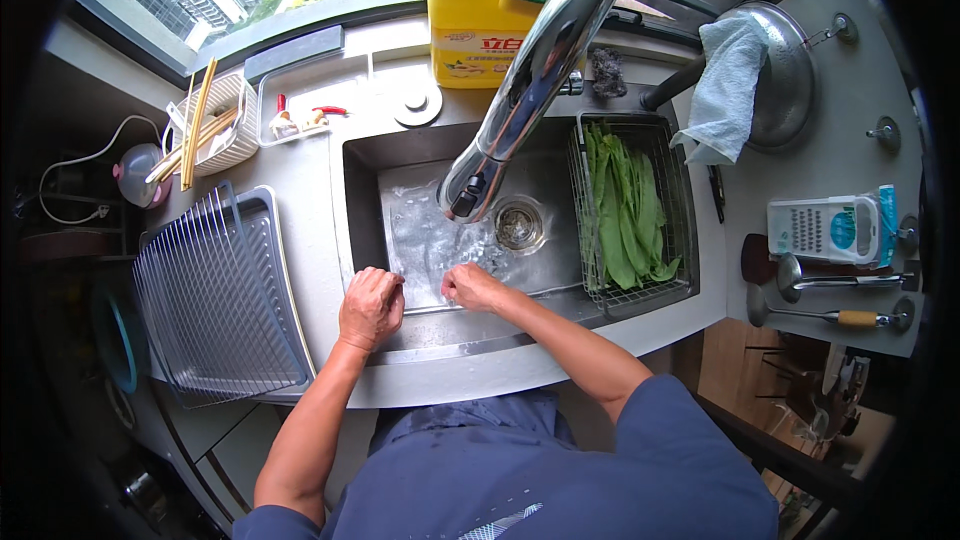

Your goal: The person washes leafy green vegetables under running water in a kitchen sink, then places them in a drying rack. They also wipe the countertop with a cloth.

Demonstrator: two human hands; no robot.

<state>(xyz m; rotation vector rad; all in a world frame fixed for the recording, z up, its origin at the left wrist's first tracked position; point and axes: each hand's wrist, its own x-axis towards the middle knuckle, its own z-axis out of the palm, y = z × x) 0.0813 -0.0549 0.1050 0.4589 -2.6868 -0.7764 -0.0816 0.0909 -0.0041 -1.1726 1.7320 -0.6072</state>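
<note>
My left hand [373, 307] is curled into a loose fist over the front left corner of the stainless steel sink [450, 334]. Above the front of the basin, my right hand [474, 286] has its fingers folded in too. Nothing shows in either hand, though the fingertips are hidden. Water glistens on the basin floor, left of the round drain strainer [519, 225]. A chrome faucet [517, 75] reaches down over the basin. Long green leaves [626, 210] lie in a wire basket [592, 255] at the sink's right side.
An oven tray with a wire rack [217, 307] lies at left. Behind it stand a chopstick holder [244, 120] and a clear tray [289, 82] with chilies and garlic. A yellow detergent jug [469, 22] stands behind the sink. A grater [821, 229] and ladle [840, 281] lie right.
</note>
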